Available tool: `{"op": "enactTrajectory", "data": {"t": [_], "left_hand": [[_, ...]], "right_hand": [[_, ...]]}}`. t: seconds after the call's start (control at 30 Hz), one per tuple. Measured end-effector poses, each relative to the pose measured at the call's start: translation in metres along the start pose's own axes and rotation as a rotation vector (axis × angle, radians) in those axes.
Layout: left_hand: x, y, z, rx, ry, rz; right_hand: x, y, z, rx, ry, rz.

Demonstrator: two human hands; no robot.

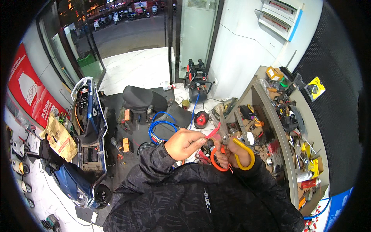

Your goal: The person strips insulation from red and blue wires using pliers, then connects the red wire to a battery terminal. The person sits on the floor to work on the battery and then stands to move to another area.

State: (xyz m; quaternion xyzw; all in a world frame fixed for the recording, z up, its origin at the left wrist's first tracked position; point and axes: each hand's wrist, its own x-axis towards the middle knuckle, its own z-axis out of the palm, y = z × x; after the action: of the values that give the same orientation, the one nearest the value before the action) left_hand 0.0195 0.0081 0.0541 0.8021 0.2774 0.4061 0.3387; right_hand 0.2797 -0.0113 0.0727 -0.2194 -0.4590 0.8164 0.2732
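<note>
Gripping one pair of shears (224, 136) in the right hand (232, 155), toward four o'clock from the middle of the view, closed around two loop handles, one orange, one yellow, below grey metal blades pointing toward twelve. Pinching one thin, pinkish-red strip (212, 132) between thumb and fingers of the left hand (183, 145), near six o'clock, with the far end of the strip right by the blades; impossible to tell whether touching.

Counting, farther out, one blue scooter (92, 112) between eight and nine, one crumpled tan bag (60, 139) near nine, and two small orange boxes, the upper box (127, 115) at nine, the lower box (126, 145) at eight. Adding one coil of smooth blue hose (162, 129) at eight, one rounded black seat (143, 101) at ten, one compressor (198, 83) near one, and two aerosol cans, one white can (304, 176), one red can (311, 183), at four on the cluttered grey counter (280, 135).

Showing pale lettering on a flat red poster (31, 85) between nine and ten, and on the patterned black jacket (174, 208) at six.
</note>
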Motion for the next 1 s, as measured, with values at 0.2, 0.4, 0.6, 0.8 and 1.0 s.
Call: {"op": "enactTrajectory", "data": {"t": [0.2,0.4,0.6,0.8,1.0], "left_hand": [[0.027,-0.009,0.023,-0.388,-0.133,-0.173],[0.065,-0.022,0.054,-0.674,-0.278,-0.318],[0.117,-0.020,0.102,-0.891,-0.314,-0.401],[0.170,-0.020,0.137,-0.693,-0.439,-0.360],[0.211,-0.022,0.194,-0.730,-0.404,-0.297]], "right_hand": [[-0.021,-0.007,-0.011,-0.167,0.092,-0.130],[-0.043,-0.013,-0.029,-0.037,0.137,-0.215],[-0.083,-0.037,-0.055,0.102,0.187,-0.230],[-0.120,-0.051,-0.090,0.024,0.300,-0.298],[-0.154,-0.050,-0.130,0.074,0.336,-0.356]]}}
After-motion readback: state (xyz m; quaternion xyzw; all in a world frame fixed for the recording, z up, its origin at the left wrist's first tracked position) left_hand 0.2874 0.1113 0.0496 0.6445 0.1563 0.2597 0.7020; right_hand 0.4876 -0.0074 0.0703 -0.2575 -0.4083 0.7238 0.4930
